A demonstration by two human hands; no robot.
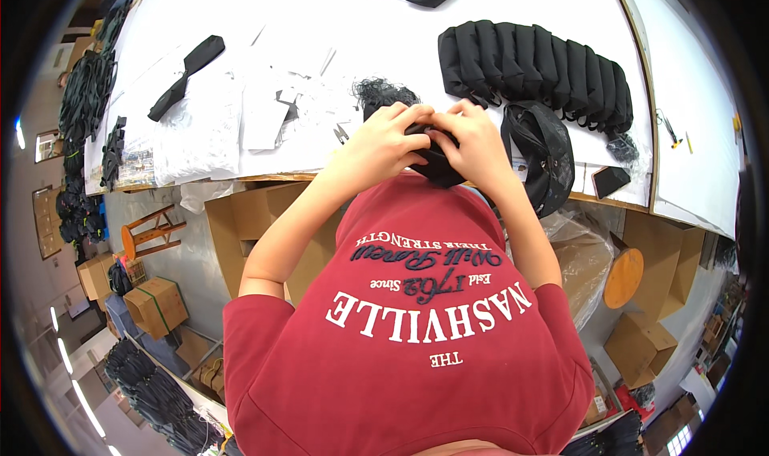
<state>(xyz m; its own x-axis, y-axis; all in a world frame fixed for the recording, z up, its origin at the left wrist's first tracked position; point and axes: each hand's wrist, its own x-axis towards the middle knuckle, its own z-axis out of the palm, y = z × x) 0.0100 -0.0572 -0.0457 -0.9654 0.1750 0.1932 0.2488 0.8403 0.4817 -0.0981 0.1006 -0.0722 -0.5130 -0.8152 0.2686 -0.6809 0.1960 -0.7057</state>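
Note:
At the table's near edge, close to my shirt, a black fabric piece (439,166), apparently a small pouch, is held between both hands. My left hand (390,140) is closed on its left side, fingers curled over the top. My right hand (473,140) pinches the right side, with its fingertips near those of the left. The fingers hide much of the piece. Just beyond the hands lies a tangle of black thread (384,94). Small thread snips (342,133) rest left of my left hand. Beside my right forearm sits a black mesh-like bag (541,156).
A row of stuffed black pouches (533,64) stands at the right on the white table (320,24). A dark flat phone-like object (610,181) lies near the edge. At left are paper scraps and a clear plastic bag (196,132). Cardboard boxes (156,305) and a wooden stool (152,232) stand below.

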